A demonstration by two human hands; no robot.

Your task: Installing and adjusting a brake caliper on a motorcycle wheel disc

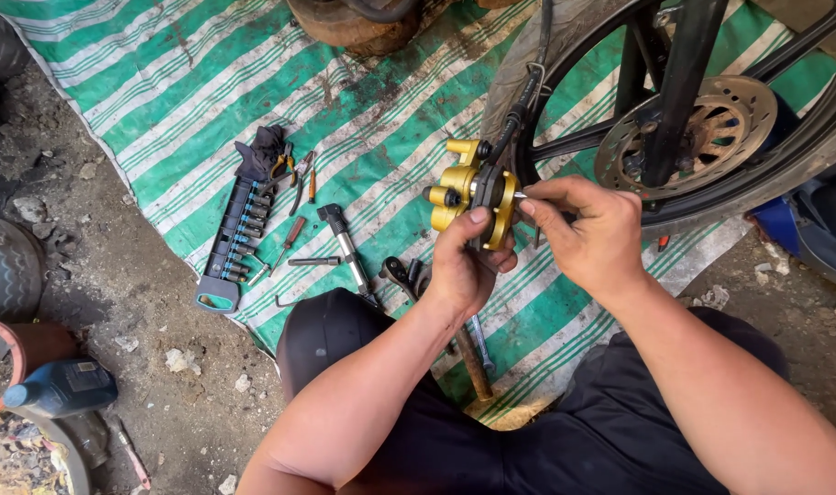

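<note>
Gold-coloured, the brake caliper (468, 191) sat upright in the left hand (464, 266), fingers closed round its lower body, above the striped tarp (207, 82) and just left of the wheel (702, 119). The right hand (588, 234) pinched a small metal pin (520, 195) at the caliper's right side, its tip pointing left into it; the hose (519, 105) ran up from the caliper's top.

Glossy gold-painted metal caliper (470, 188), woven plastic tarp (207, 82) — striped, grimy, dull rusty metal brake disc (711, 133), rough dirt ground (152, 302)
</note>
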